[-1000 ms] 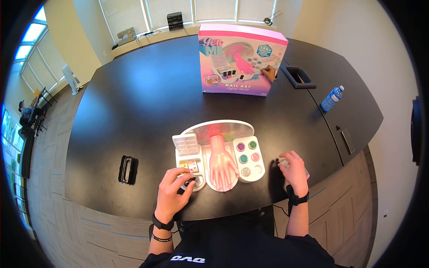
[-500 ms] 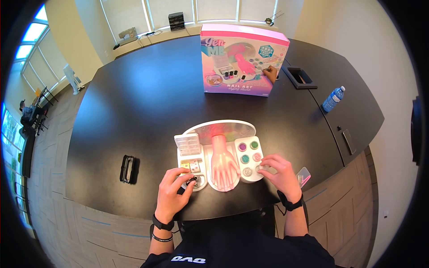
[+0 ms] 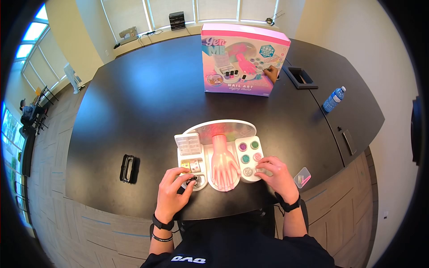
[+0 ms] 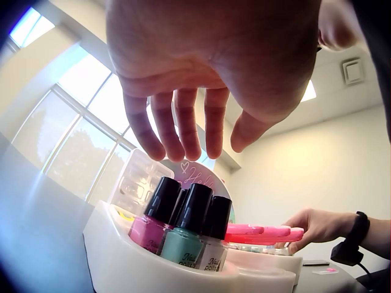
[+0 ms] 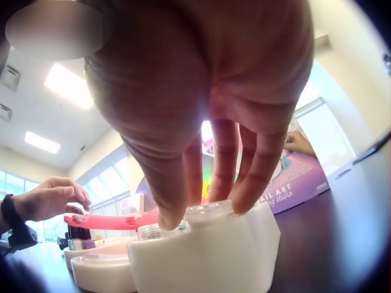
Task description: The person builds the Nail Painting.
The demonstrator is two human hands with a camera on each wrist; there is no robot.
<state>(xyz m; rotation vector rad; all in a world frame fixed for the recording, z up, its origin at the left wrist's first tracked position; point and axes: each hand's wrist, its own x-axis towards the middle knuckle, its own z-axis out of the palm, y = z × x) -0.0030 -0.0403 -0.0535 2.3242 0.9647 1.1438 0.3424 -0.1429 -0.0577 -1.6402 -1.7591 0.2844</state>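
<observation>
A white nail art stand (image 5: 201, 265) lies on the dark table before me, with a pink model hand (image 3: 222, 163) along its middle. At its right section, my right hand (image 3: 275, 175) pinches a small clear jar (image 5: 209, 212) between thumb and fingers, low over the front corner. Pots of purple glitter (image 3: 242, 146), green glitter (image 3: 254, 145) and teal glitter (image 3: 245, 158) sit beside it. Over the left section hovers my left hand (image 3: 173, 192), fingers loosely bent and holding nothing. Beneath those fingers stand black-capped nail polish bottles (image 4: 194, 210) in pink, teal and pale shades.
A pink Nail Art box (image 3: 243, 62) stands behind the stand. To the right are a blue water bottle (image 3: 334, 99) and a flat clear case (image 3: 302, 177) with a pink piece. A black frame-like object (image 3: 129, 169) lies on the left.
From beside the clear case, my right hand has moved left to the stand's front right corner, uncovering the case. My left hand has stayed over the bottles.
</observation>
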